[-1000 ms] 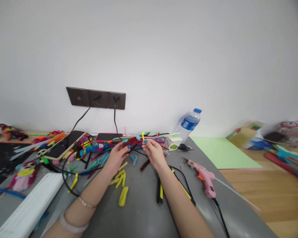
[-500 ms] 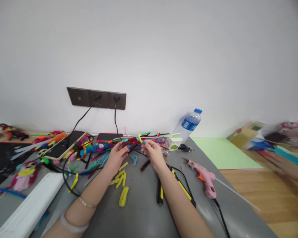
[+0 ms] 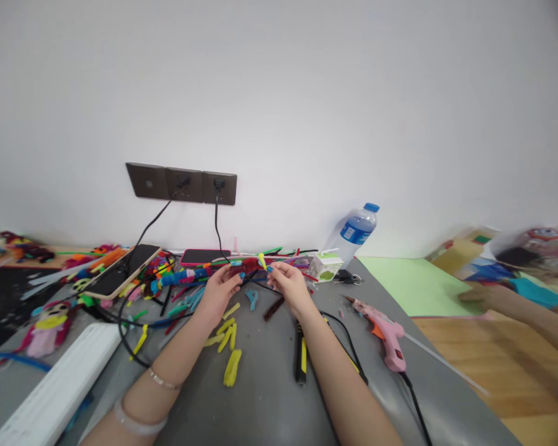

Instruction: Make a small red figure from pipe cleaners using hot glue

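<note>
Neighbour's hand [image 3: 478, 297] moved to green paper [image 3: 404, 282]; left grip [image 3: 222, 288] pinching red piece [image 3: 250, 266], right grip [image 3: 289, 285] yellow strip [image 3: 261, 259]; grey table [image 3: 260, 402], wall [image 3: 283, 111].

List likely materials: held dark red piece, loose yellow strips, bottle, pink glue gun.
Dark red piece: perhaps chenille; speckled, but too small to be sure of finish.
Yellow strips: likely chenille, matte; fuzzy-looking edges.
Bottle: probably clear plastic, glossy; see-through sides.
Glue gun: probably moulded plastic, smooth; evenly coloured body.

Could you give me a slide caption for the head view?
Left hand holds a dark-red piece while the right hand pinches a yellow strip at its end, above a cluttered grey table.
</note>
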### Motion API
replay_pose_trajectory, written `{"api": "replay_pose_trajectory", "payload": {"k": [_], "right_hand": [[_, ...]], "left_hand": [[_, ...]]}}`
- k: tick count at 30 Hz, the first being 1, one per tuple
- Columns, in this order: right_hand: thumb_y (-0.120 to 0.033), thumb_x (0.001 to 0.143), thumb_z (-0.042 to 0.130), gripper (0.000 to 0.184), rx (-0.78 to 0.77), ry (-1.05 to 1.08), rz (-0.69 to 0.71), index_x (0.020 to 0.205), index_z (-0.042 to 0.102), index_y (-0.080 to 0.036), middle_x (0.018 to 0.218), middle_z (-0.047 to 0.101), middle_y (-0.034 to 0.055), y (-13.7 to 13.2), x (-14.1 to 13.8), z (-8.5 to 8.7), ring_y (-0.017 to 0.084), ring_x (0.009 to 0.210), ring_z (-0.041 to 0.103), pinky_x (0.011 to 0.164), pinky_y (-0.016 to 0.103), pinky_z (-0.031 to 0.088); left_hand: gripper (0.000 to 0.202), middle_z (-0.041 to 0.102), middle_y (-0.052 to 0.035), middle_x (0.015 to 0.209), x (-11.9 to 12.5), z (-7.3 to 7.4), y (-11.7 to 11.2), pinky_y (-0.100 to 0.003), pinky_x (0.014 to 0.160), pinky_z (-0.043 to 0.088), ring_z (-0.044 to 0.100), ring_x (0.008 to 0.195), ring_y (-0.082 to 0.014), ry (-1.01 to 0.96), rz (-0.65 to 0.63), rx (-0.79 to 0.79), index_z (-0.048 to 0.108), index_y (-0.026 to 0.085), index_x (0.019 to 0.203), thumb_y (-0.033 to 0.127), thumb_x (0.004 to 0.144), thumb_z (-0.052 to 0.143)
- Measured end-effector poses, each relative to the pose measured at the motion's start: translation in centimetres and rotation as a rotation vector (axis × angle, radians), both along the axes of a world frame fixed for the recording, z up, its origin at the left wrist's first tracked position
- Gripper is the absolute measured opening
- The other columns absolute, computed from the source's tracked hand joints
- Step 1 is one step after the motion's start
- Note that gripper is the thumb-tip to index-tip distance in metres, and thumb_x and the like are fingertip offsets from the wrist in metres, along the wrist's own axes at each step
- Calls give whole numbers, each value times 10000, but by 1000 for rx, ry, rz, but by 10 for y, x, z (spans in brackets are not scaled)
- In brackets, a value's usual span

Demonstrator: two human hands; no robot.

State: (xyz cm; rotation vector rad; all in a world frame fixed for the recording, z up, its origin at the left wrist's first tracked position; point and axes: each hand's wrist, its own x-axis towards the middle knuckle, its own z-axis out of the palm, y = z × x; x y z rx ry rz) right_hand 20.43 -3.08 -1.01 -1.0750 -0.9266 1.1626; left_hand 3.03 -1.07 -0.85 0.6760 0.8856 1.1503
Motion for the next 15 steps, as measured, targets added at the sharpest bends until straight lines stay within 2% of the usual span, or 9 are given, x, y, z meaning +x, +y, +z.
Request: {"api": "replay_pose_trajectory", "payload": {"k": [6,12,15], "right_hand": [[-432,625,790,311,33,-59,-2,702,616,-186,570,614,-23,0,1,0,99,470,543,440,208,351],[-504,699,748,353,70,-29,67,749,583,-196,696,678,11,-2,0,2,109,510,596,434,202,367],[-518,676,762,373,78,-64,68,735,591,-191,676,680,15,-2,0,1,101,474,574,413,199,342]], "left_hand": [[512,661,24,701,1,1,0,-198,580,446,615,633,-97,-15,11,-12,670,161,853,223,403,907],[492,649,24,679,0,0,0,-198,584,443,610,634,-96,-4,4,-12,670,159,840,224,413,905],[497,654,24,694,0,0,0,-200,593,444,608,640,-94,-4,4,-6,669,160,858,228,425,904]]}}
